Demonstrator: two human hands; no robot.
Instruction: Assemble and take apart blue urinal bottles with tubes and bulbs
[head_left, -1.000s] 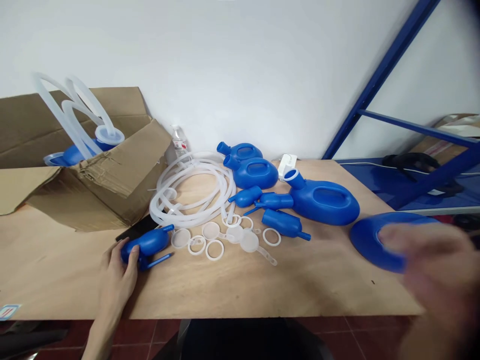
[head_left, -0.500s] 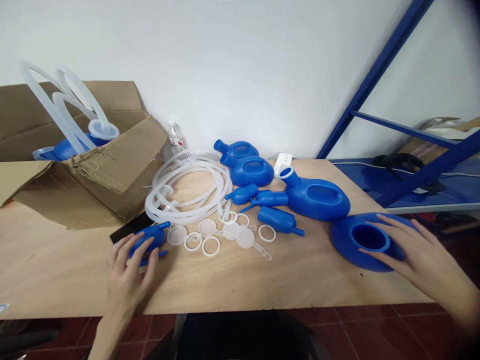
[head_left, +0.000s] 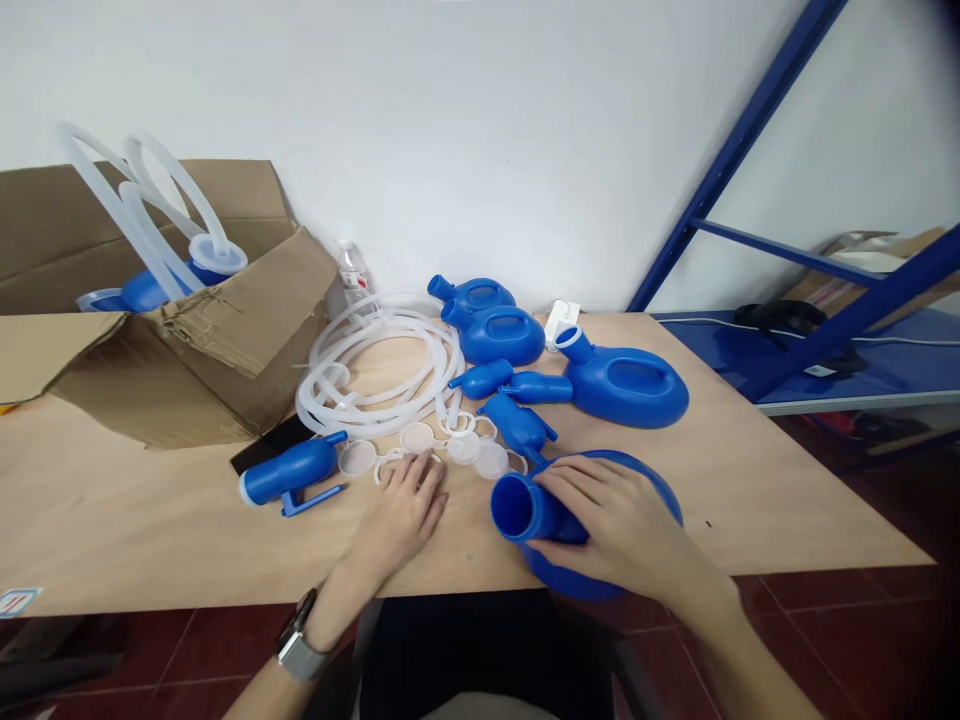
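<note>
My right hand (head_left: 630, 520) is wrapped round the neck of a blue urinal bottle (head_left: 600, 590); its round mouth (head_left: 516, 508) faces left and up toward me. The bottle rests near the table's front edge. My left hand (head_left: 401, 515) lies over the white rings, fingertips touching a ring (head_left: 435, 458) and the thumb apart; its fingers partly hide the rings. Beside the rings are several translucent round caps (head_left: 358, 458). To the left lies a blue tubular connector (head_left: 292, 472) with a white ring on its end. More blue connectors (head_left: 517, 425) lie beyond the bottle.
Coiled translucent tubing (head_left: 382, 370) lies at the middle back near a plastic bottle (head_left: 352, 270). A cardboard box (head_left: 195, 380) with tubing stands at left. Several blue urinal bottles (head_left: 630, 385) sit toward the back. A blue metal shelf (head_left: 810, 375) is at right.
My right hand has brought the urinal bottle left and toward me, its mouth tilted over to the left. My left hand has let go of the blue connector and moved right to the rings.
</note>
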